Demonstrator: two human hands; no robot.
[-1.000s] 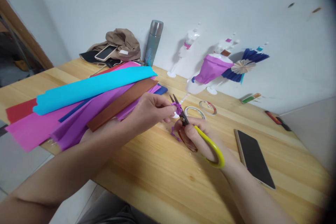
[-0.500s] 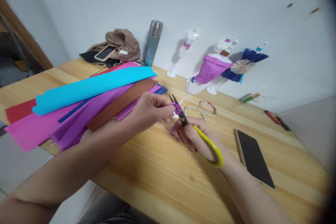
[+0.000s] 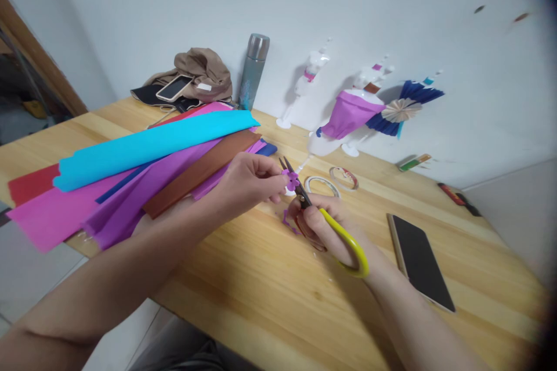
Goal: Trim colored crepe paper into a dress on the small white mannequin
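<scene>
Between the thumb and fingers of my left hand (image 3: 256, 177) is pinched a small purple paper flower (image 3: 290, 180). My right hand (image 3: 326, 223) grips scissors (image 3: 348, 243) with yellow handles and dark blades, the blades slightly parted and pointing up and left. The blades pass right beside the flower; whether they touch it I cannot tell. On the table under the hands lie purple paper scraps (image 3: 287, 221). Two rolls of tape, a white one (image 3: 322, 186) and a reddish one (image 3: 344, 178), rest just beyond the scissors.
Coloured paper strips (image 3: 156, 148) are piled on the left. Behind them are a brown cloth (image 3: 204, 72), a phone (image 3: 174, 87) and a thermos flask (image 3: 255, 72). Decorated white figures on stands (image 3: 353, 113) line the wall. A dark tablet or phone (image 3: 420, 261) lies at right.
The purple flower has turned so that its petals now face me more openly. My hands and the scissors have hardly moved.
</scene>
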